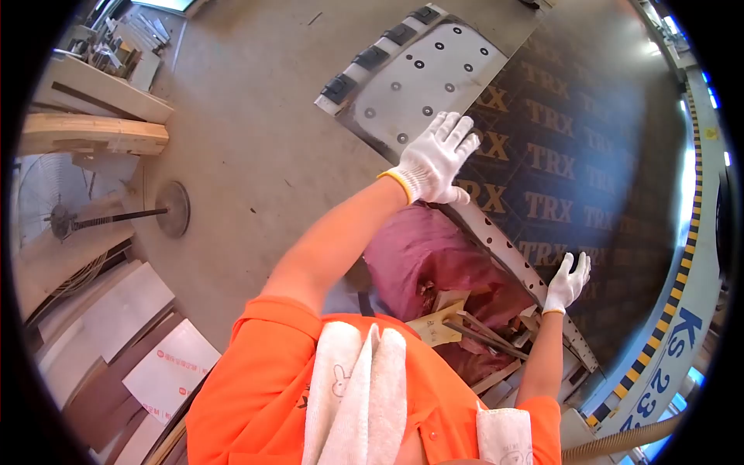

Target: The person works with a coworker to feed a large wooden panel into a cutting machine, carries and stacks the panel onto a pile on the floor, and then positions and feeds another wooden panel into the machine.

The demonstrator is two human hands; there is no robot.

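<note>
My gloved left hand [443, 159] is spread at the near edge of the dark TRX-printed panel [573, 147]; my gloved right hand [570, 283] is loosely spread over it. Below, between them, a maroon sack [411, 248] holds scraps, including a pale yellow piece [439, 325].

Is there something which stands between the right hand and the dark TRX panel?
Nothing visible stands between them: the right hand is over the dark TRX panel, beyond the perforated strip. The pink sack lies on the person's side of that strip, out of the way. I cannot tell whether the hand touches the panel.
</note>
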